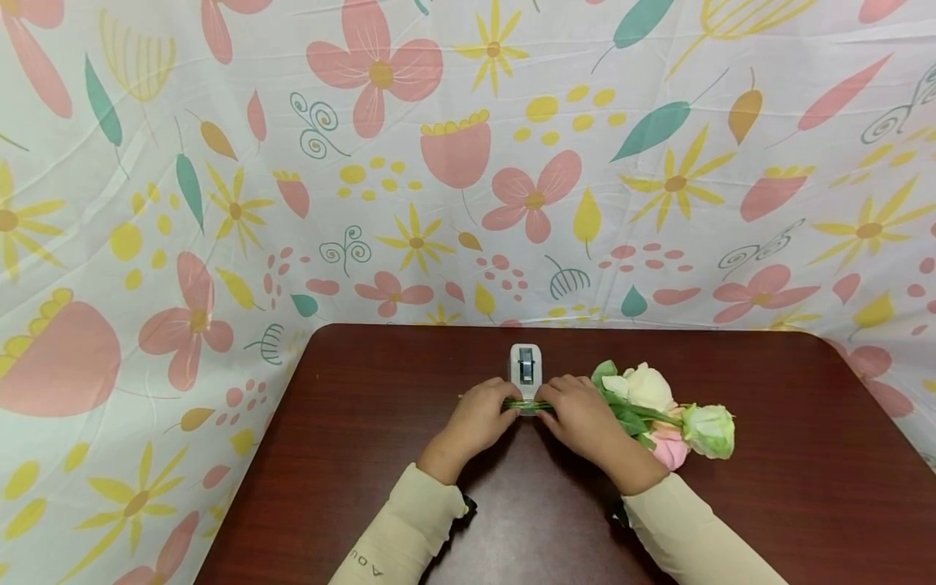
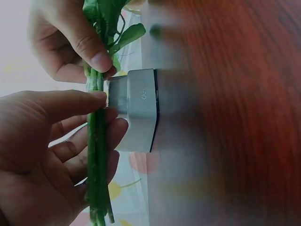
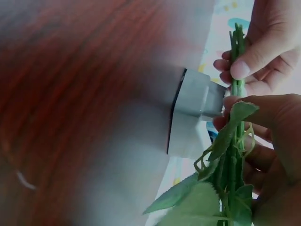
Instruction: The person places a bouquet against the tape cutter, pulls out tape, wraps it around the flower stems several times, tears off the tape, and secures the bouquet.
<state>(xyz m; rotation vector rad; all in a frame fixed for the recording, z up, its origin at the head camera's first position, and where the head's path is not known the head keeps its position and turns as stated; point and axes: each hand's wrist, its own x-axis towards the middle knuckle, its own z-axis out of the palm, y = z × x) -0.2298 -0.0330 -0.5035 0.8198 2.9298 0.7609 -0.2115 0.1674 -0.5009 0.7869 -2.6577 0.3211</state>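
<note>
A bunch of flowers lies sideways above the table, with a white rose [image 1: 647,386], a pale green bloom [image 1: 709,431] and a pink bloom [image 1: 669,448] at the right. My left hand [image 1: 478,418] grips the bare end of the green stems [image 2: 97,155], thumb in front and fingers behind. Closer to the blooms, my right hand [image 1: 585,418] holds the same stems among the leaves [image 3: 230,136]. Between the two thumbs a pale, glossy band shows on the stems. Just beyond sits a light grey tape dispenser [image 1: 526,366], its toothed edge right by the fingertips.
The dark red-brown wooden table [image 1: 380,374] has rounded far corners. A white cloth [image 1: 468,276] printed with flowers and leaves hangs behind it and along the left side. Dark wrist straps [image 1: 468,508] show at the cuffs of the cream sleeves [image 1: 409,520].
</note>
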